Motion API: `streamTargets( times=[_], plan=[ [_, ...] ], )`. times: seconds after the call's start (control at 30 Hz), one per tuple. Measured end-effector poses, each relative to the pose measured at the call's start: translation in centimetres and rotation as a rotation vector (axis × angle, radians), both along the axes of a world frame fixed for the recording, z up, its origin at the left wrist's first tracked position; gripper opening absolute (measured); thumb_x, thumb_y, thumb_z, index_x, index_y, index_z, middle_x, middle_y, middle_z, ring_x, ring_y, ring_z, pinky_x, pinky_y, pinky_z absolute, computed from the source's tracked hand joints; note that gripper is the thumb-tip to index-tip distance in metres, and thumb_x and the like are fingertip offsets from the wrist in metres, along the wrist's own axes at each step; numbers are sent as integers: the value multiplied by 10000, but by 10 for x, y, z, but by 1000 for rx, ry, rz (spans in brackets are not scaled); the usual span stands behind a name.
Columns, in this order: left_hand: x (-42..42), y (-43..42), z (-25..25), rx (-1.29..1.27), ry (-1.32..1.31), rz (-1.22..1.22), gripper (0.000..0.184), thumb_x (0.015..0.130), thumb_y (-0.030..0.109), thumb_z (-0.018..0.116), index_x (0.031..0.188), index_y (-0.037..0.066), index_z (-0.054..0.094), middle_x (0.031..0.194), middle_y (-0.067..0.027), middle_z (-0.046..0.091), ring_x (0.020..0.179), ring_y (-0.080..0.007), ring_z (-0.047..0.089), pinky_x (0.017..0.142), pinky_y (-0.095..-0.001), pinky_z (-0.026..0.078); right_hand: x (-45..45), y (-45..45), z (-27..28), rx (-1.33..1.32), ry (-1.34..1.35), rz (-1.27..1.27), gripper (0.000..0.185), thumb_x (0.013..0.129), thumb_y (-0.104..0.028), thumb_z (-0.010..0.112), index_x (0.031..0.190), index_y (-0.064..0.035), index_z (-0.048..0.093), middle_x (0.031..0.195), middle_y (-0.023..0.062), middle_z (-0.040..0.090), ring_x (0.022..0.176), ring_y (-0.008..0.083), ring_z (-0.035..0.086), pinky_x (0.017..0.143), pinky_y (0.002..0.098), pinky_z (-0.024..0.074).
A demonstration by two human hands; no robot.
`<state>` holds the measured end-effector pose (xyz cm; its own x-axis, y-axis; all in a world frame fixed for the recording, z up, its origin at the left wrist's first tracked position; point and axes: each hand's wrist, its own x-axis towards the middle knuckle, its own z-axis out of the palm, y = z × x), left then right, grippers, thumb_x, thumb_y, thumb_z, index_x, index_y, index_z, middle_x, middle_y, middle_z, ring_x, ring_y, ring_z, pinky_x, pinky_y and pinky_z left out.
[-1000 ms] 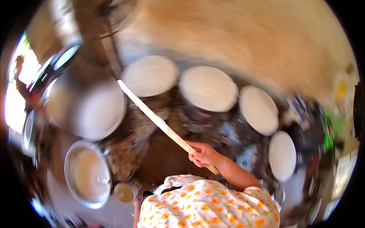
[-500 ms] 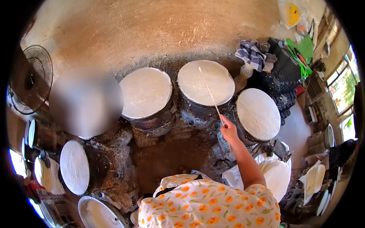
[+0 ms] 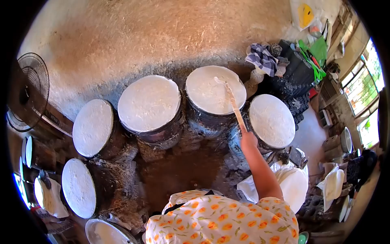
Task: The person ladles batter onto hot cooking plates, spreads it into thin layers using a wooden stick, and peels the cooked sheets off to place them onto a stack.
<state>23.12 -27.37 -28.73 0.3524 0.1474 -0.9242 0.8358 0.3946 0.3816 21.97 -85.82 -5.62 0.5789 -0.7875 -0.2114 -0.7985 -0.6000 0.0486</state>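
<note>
My right hand is closed around the end of a long, flat wooden stick. The stick reaches up and away over a dark drum with a round white top, and its far tip, smeared white, lies at or just above that surface. I cannot tell whether it touches. Right beside my hand stands another drum with a white top. To the left is a third white-topped drum. My left hand is out of view, below a sleeve and body in orange-flowered white cloth.
More white-topped drums curve round on the left. A metal basin sits at lower left, a standing fan at far left. White cloth covers a round thing at right. Checked cloth lies at the back.
The stick has turned from edge-on to show its broad face, and its tip has shifted slightly. My right hand has moved a little to the right and down.
</note>
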Motion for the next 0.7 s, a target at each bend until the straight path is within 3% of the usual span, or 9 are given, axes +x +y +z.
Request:
streamTargets(
  times=[0.23,0.33,0.5,0.7],
  plan=[
    [5,-3,-1,2,4,-14,186,829,17,492,650,29,538,586,-109,536,486,-209,543,425,-339,455,34,-7,2,-110,-63,134,565,894,-89,454,1420,-231,303,943,185,561,815,339,640,673,414,530],
    [5,-4,-1,0,3,-30,186,825,15,495,645,31,537,584,-109,535,484,-209,542,422,-339,453,69,-10,8,-87,-86,72,376,953,-201,401,1326,-160,416,972,214,572,839,346,645,689,426,528],
    [7,-2,2,18,13,-36,187,819,11,498,637,32,534,581,-109,532,480,-210,540,417,-339,449,95,-45,-28,-71,-95,9,420,930,-125,409,1349,-160,389,946,207,602,817,339,653,641,420,544],
    [7,0,6,36,20,-40,189,811,6,503,627,35,530,577,-109,529,476,-211,538,411,-339,445,108,-46,-5,-50,-93,75,362,965,-197,356,1311,-125,433,953,234,632,876,348,648,711,447,533]
  ],
)
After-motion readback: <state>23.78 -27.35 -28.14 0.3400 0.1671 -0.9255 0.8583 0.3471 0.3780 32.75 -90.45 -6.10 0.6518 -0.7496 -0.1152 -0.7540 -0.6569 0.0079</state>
